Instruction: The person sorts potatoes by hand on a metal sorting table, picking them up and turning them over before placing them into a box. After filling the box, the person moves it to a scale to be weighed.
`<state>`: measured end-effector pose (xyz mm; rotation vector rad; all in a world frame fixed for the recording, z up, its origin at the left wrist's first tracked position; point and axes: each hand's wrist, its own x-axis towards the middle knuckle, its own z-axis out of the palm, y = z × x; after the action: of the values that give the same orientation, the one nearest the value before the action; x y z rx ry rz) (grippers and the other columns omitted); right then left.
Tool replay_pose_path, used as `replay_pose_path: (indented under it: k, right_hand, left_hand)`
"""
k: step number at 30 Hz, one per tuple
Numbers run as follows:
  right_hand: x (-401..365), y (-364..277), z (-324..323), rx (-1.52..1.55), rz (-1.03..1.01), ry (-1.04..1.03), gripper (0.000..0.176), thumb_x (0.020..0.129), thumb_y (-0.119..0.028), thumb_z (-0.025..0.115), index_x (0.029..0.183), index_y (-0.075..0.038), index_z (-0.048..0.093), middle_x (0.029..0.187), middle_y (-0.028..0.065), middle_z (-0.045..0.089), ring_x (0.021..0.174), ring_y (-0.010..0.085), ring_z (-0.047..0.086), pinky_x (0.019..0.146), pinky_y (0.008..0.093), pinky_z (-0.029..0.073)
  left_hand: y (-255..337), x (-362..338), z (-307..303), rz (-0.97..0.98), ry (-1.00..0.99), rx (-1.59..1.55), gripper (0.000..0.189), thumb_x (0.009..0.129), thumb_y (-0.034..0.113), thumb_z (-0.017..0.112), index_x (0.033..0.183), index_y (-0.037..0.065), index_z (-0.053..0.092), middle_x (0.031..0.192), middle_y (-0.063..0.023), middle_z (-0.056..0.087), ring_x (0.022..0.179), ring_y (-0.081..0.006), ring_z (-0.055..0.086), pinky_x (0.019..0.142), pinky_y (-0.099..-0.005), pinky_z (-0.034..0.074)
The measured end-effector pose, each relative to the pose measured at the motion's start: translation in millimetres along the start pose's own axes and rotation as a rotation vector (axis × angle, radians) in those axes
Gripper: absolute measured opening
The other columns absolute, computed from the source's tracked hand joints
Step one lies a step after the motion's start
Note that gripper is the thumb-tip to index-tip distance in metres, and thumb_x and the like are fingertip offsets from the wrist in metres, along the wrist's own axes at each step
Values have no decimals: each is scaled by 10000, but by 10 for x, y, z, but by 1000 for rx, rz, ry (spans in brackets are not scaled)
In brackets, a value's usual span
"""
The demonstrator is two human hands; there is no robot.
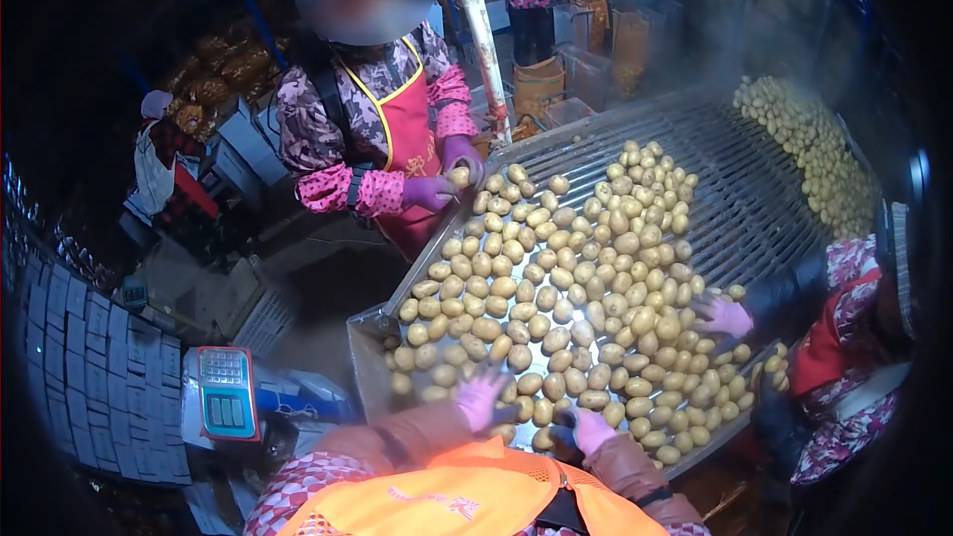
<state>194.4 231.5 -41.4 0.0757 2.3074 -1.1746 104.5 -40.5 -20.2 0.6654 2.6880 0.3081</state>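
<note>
My left hand (480, 400), in a pink glove with dark fingertips, lies over the potatoes (554, 339) near the front edge of a metal sorting table (373, 345). Its fingers are spread, and no potato shows in its grasp. Just to the right, my right hand (588, 431), in a similar glove, reaches in among the front potatoes. Its dark fingers look apart and touch or nearly touch the potatoes beside them; its palm side is hidden. Round yellow-brown potatoes surround both hands, with a bright surface showing between some of them.
Across the table, a co-worker in a red apron (407, 144) holds a potato in purple gloves. On the right, another person's pink-gloved hand (725, 317) rests on the potatoes. Slatted bars (735, 169) lead back to a further potato heap (809, 154). A digital scale display (226, 392) stands left.
</note>
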Motion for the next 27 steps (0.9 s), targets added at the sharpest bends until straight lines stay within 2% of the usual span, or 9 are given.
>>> replay_pose_path:
  k: [5,7,9,11,13,15,19,22,27]
  right_hand:
    - [490,-557,-302,36,-181,84,435,930,-252,695,1326,-79,645,1299,168,672,1218,353,628,1044,426,492]
    - [706,-382,-531,64,-213,451,416,886,-246,723,1272,-93,685,1244,159,693,1176,342,647,1035,436,493]
    - [914,-138,-994,-225,-298,713,507,840,-305,763,1307,-135,667,1337,206,622,1268,408,568,1075,502,448]
    - [847,-82,-1095,-410,-21,893,646,812,-402,777,1388,-169,603,1473,250,484,1388,495,403,1126,581,371]
    - [725,-447,-1026,-630,171,540,842,799,-559,739,1505,-177,485,1613,246,310,1460,595,194,1174,708,192]
    - [842,-214,-526,-807,66,581,605,912,-435,605,1444,-151,552,1572,231,365,1451,616,180,1172,743,104]
    - [829,-352,-228,-817,-212,428,574,878,-458,665,1388,-203,599,1418,171,549,1447,404,363,1155,702,192]
    - [764,-318,-186,-709,-209,267,532,883,-410,686,1374,-216,618,1371,172,589,1403,415,423,1166,642,247]
    - [326,-184,-309,211,-331,498,258,927,-286,685,1117,-114,717,1069,122,695,993,280,650,913,362,522]
  left_hand:
    - [-291,163,-240,496,-21,268,794,887,640,619,1545,246,410,1613,-147,360,1506,-421,286,1162,-753,128]
    - [-448,185,-154,209,25,-153,759,917,642,578,1536,230,429,1623,-170,339,1504,-440,281,1172,-735,131]
    - [-677,221,46,-44,-18,38,762,927,649,557,1541,215,427,1623,-187,335,1510,-447,261,1173,-729,143]
    - [-547,234,-181,-382,43,-10,806,917,648,569,1572,217,383,1654,-196,257,1516,-460,229,1175,-711,187]
    - [-499,354,-112,-406,267,-9,827,899,620,616,1581,221,370,1659,-208,229,1508,-465,242,1181,-680,218]
    - [-239,725,-258,-224,283,48,792,925,597,586,1563,174,385,1615,-228,298,1492,-455,275,1180,-657,239]
    - [151,1570,-246,202,101,-58,830,879,577,668,1572,224,377,1632,-181,304,1509,-453,257,1187,-678,211]
    - [377,1712,-451,270,88,79,758,910,561,639,1557,251,395,1623,-167,327,1505,-450,270,1182,-689,211]
    - [-337,1111,-72,296,-3,303,660,940,559,591,1542,354,418,1639,-206,287,1535,-431,222,1170,-725,192]
